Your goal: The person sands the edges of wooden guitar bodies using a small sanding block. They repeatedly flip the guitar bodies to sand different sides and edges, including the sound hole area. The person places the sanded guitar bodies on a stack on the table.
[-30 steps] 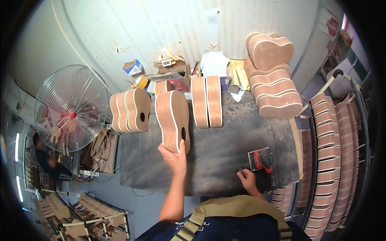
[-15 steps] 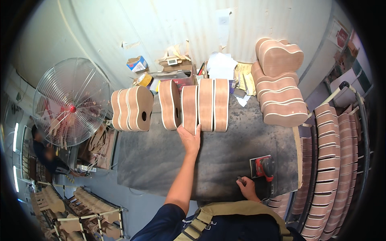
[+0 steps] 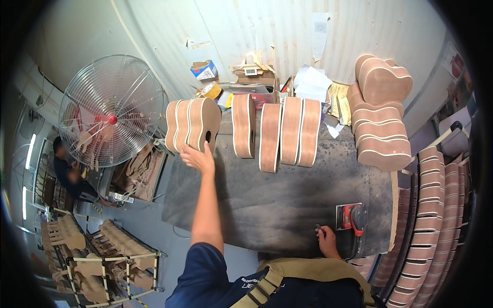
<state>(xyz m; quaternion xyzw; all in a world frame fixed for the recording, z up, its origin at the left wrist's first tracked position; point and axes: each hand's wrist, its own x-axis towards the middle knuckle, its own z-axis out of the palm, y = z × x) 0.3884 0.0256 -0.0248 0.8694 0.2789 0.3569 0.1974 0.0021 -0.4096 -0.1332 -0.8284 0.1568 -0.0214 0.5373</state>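
My left hand is at the near end of a row of small wooden guitar bodies with pale edge binding, on the left of the bench. Its fingers are spread beside the rightmost body, which has a round dark soundhole; whether they touch it I cannot tell. Right of that row stands a single guitar body, then a slightly tilted guitar body and an upright pair. My right hand pinches a small dark flat piece over the bench's near edge, left of a red-and-black power sander.
Stacked guitar bodies stand at the back right of the dark bench. Papers and boxes line the wall. A large wire fan is at left, with a seated person beyond. Racks of parts flank the bench.
My left hand has let go of the tilted guitar body and moved left to the left row. That body now stands nearer and slightly apart. The view has shifted left.
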